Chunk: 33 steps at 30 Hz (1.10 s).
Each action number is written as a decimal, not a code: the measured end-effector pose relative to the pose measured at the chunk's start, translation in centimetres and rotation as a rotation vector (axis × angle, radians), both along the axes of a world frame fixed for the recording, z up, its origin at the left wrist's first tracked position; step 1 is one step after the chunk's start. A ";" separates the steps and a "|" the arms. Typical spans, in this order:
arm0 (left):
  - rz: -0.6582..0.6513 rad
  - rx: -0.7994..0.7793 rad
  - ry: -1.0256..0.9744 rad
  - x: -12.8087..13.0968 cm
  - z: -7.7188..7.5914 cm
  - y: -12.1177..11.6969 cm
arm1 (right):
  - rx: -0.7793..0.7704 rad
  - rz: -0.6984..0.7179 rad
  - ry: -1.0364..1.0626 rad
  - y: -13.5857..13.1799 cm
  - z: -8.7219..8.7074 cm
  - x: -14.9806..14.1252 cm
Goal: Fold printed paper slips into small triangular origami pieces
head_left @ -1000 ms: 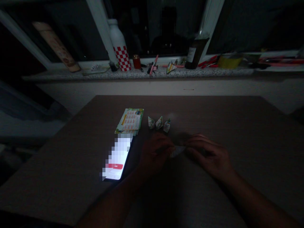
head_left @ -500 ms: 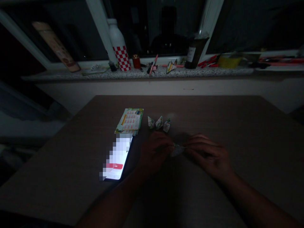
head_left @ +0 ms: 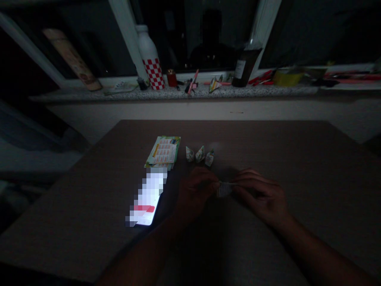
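Between my two hands is a small piece of folded printed paper (head_left: 224,190), held above the table. My left hand (head_left: 198,188) pinches its left edge, and the fingers of my right hand (head_left: 262,192) are closed on its right edge. Its finer folds are too dark to make out. Just beyond my left hand stand three small folded paper shapes in a row: a left one (head_left: 189,154), a middle one (head_left: 200,154) and a right one (head_left: 209,158).
Left of my hands lie a lit phone (head_left: 149,198) and a stack of printed sheets (head_left: 163,151) on the brown table (head_left: 268,139). A windowsill (head_left: 184,92) behind carries a checkered bottle (head_left: 153,67), a dark pouch (head_left: 245,67), a small jar (head_left: 172,78) and pens (head_left: 194,81).
The paper between my fingers has turned slightly, with its lower part now facing me more squarely. Both hands keep their hold, and my left hand has shifted a little to the right.
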<state>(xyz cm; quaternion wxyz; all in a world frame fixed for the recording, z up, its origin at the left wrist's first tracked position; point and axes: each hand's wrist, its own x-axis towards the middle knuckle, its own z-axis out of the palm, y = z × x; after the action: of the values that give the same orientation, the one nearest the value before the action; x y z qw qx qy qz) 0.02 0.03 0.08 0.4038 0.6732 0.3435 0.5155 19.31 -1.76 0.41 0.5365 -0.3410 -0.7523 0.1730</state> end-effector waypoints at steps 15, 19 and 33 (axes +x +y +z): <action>0.022 -0.059 -0.053 0.2 -0.2 -0.1 | -0.012 -0.016 0.012 0.1 -0.5 -0.1; 0.026 -0.083 -0.051 0.1 -0.1 0.0 | -0.013 -0.009 0.012 0.2 -0.6 -0.1; 0.062 -0.196 -0.137 0.2 -0.5 0.2 | -0.041 -0.033 0.010 0.3 -0.9 -0.1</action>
<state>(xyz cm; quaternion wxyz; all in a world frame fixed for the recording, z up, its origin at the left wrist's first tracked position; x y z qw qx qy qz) 0.20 0.18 -0.39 0.4740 0.5827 0.3843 0.5367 19.23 -1.49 -0.50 0.5360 -0.3635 -0.7401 0.1813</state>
